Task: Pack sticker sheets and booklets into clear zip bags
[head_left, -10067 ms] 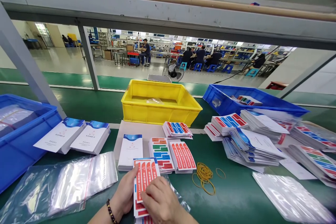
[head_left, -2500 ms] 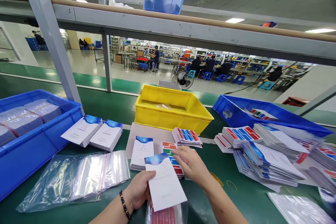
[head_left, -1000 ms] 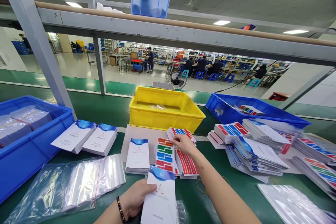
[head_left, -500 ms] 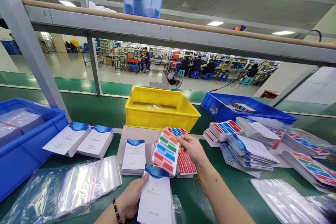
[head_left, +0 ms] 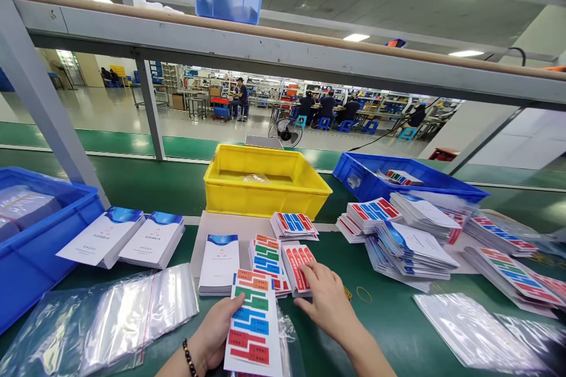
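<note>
My left hand point(head_left: 216, 330) grips a multi-coloured sticker sheet point(head_left: 253, 324) with its thumb on top; white paper shows beneath it, and clear plastic point(head_left: 289, 341) lies alongside. My right hand point(head_left: 329, 297) rests its fingertips at the edge of a pile of red sticker sheets point(head_left: 295, 265), thumb and fingers apart. Just left of that pile stands a stack of multi-coloured sticker sheets point(head_left: 267, 256). Behind them is a stack of red-and-blue sticker sheets point(head_left: 294, 224). A stack of white booklets with blue tops point(head_left: 220, 265) sits ahead of my left hand.
A yellow bin point(head_left: 265, 197) stands at the back, between blue bins on the left point(head_left: 44, 253) and right point(head_left: 367, 188). Clear plastic bags lie left point(head_left: 137, 312) and right point(head_left: 473, 327). More booklet stacks point(head_left: 152, 241) stand left. Rubber bands point(head_left: 365, 294) lie near my right wrist.
The multi-coloured sheet has passed from my right hand onto the booklet in my left hand. My right hand has let go and moved down to the red sticker sheets.
</note>
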Motion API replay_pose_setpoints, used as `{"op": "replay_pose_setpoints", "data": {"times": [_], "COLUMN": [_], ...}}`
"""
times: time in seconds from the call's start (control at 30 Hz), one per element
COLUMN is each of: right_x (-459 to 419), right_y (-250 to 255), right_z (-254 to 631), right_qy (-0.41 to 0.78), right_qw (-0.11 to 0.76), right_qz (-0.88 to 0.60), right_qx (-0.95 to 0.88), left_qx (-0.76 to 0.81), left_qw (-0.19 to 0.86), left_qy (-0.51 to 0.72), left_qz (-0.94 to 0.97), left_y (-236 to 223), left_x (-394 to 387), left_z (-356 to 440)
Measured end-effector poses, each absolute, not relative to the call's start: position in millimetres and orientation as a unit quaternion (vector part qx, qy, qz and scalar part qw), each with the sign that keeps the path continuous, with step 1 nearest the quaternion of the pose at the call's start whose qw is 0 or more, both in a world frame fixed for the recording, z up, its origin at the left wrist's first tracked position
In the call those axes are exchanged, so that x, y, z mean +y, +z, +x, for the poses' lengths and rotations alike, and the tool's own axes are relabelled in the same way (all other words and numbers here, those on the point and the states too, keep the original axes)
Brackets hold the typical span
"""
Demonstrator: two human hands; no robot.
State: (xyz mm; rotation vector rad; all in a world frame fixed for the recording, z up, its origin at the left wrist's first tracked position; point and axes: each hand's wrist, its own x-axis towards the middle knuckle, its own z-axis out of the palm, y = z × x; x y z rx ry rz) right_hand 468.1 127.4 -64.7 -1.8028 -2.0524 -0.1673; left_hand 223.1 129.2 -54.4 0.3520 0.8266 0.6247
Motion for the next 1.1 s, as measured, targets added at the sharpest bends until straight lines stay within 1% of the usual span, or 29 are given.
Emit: {"op": "replay_pose_setpoints", "data": {"times": [0.1,0.23,0.33,0.47,0.53,0.57,0.67,0.73,0.8,0.9,1.0,1.1], "right_x": [124,125,128,131,133,133,130,124,117,109,106,105], "right_y": [-67,-61,-62,-68,-65,-62,-46,-37,-32,-36,-47,-50], "right_z": [472,478,490,506,507,504,476,445,414,379,366,367], "right_qy": [-0.089,-0.059,-0.034,0.01,0.033,0.029,-0.049,-0.095,-0.103,-0.066,-0.043,-0.034], "right_qw": [0.163,0.148,0.151,0.178,0.215,0.247,0.376,0.422,0.408,0.337,0.315,0.305], "right_qz": [-0.625,-0.591,-0.578,-0.591,-0.603,-0.605,-0.561,-0.482,-0.391,-0.326,-0.314,-0.319], "right_qx": [-0.758,-0.791,-0.801,-0.787,-0.768,-0.757,-0.735,-0.762,-0.818,-0.881,-0.895,-0.897], "left_qx": [0.4,0.408,0.406,0.394,0.381,0.375,0.373,0.371,0.35,0.306,0.272,0.263], "left_qw": [0.852,0.849,0.847,0.848,0.85,0.85,0.85,0.85,0.853,0.862,0.877,0.871], "left_qy": [0.29,0.282,0.29,0.302,0.312,0.318,0.325,0.334,0.355,0.383,0.376,0.382], "left_qz": [0.176,0.183,0.184,0.184,0.188,0.189,0.181,0.168,0.151,0.129,0.122,0.16], "left_y": [-52,-51,-54,-60,-61,-62,-62,-63,-63,-63,-63,-64], "left_x": [129,130,131,131,131,132,132,133,134,137,140,139], "left_z": [224,223,222,221,221,221,222,223,224,224,222,220]}}
